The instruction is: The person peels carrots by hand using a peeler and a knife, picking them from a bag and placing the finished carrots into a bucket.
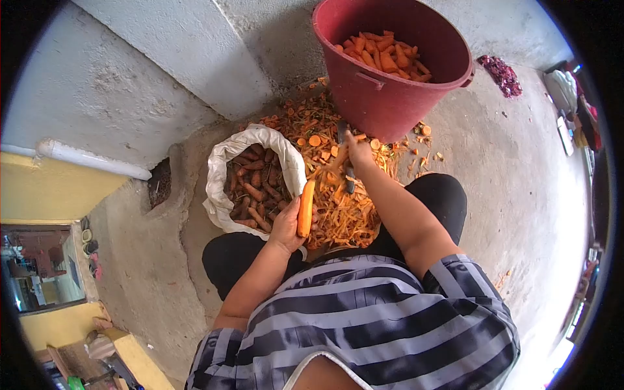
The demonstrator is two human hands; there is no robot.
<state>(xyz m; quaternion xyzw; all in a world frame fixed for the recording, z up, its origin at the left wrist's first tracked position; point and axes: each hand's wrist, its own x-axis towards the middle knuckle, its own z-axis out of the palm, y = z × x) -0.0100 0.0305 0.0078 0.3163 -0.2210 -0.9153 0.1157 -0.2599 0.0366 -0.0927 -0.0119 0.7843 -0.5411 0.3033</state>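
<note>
My left hand [289, 224] is closed around a peeled orange carrot [307, 207], held upright beside the sack. Over the peelings, my right hand [359, 153] is closed on what looks like a dark knife [342, 132]. The hand covers the knife's middle, and its fingers are slightly smeared by motion. A dark end of it shows below the hand too. Under my hands lies a wide pile of orange carrot peelings [341, 218] with cut ends in it. Unpeeled, soil-stained carrots [253, 182] fill the white sack [294, 156] at my left.
A large red bucket [380, 107] holding peeled carrots [387, 55] stands ahead, close to the wall [182, 58]. A dark reddish heap [500, 76] lies on the concrete floor [507, 169] at right. A white pipe [91, 158] runs along the left wall.
</note>
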